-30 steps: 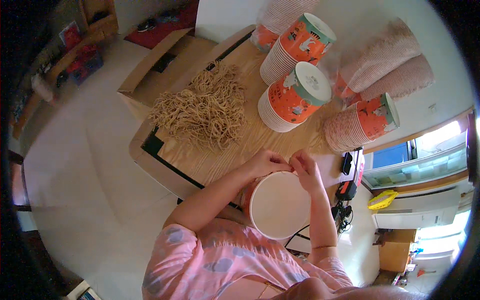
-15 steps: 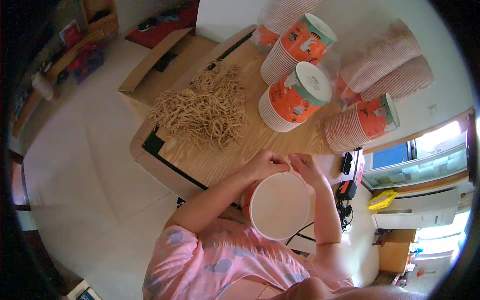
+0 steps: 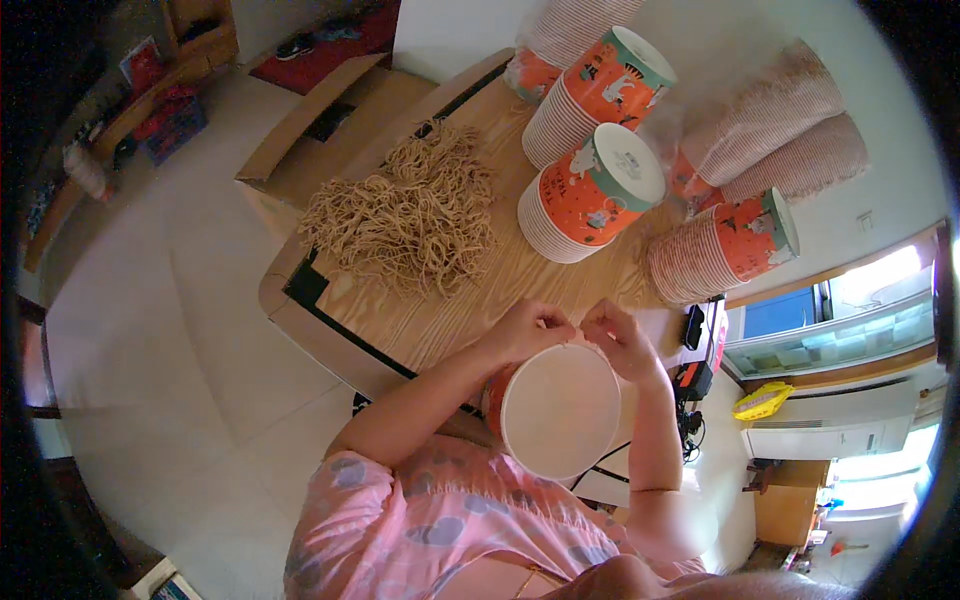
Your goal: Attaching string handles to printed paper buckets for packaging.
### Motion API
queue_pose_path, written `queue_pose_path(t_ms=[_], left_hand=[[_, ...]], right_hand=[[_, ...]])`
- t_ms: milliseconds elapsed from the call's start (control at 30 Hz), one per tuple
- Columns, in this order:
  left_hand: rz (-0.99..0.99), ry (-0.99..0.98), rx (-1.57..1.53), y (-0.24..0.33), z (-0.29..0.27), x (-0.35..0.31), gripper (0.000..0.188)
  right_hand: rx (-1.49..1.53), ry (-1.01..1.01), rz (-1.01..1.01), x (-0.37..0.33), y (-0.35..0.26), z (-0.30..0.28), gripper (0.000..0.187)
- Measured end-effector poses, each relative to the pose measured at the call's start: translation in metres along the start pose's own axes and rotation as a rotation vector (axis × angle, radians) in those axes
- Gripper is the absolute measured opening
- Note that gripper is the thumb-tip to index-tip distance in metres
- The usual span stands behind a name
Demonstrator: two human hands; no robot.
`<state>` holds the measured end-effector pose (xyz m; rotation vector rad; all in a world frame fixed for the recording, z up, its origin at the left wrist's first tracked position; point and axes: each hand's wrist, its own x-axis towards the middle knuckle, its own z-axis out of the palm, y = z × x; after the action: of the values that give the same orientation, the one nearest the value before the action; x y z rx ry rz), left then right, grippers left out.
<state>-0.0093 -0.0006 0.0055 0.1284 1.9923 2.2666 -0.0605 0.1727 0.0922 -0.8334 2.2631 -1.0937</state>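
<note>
A paper bucket [image 3: 562,412] with a white inside and an orange outer wall is close against my body, its open mouth toward me. My left hand [image 3: 533,331] is at the far rim, thumb and fingers pinched together. Just to its right, my right hand [image 3: 618,340] pinches at the same part of the rim. Whatever lies between the fingertips is too small to make out. Beyond my left hand, a tangled heap of tan cords [image 3: 410,220] lies on the wooden table [image 3: 385,335].
Upside-down stacks of orange buckets stand on the table: a near stack [image 3: 590,195], one behind it [image 3: 600,95] and one at the right [image 3: 725,245]. Plastic-wrapped stacks [image 3: 765,125] are at the back. An open cardboard box [image 3: 310,125] is at the table's far left.
My right hand has shifted slightly, its knuckles turning upward near the rim. My left hand and the bucket have barely moved.
</note>
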Motion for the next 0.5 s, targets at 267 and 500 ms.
queue_pose_path(t_ms=[267, 500], left_hand=[[0.230, 0.007, -0.075, 0.002, -0.032, -0.013, 0.013], [0.335, -0.077, 0.394, 0.023, -0.032, -0.016, 0.017]], right_hand=[[-0.003, 0.119, 0.015, 0.010, 0.007, 0.012, 0.011], [-0.090, 0.145, 0.012, 0.012, 0.008, 0.016, 0.008]])
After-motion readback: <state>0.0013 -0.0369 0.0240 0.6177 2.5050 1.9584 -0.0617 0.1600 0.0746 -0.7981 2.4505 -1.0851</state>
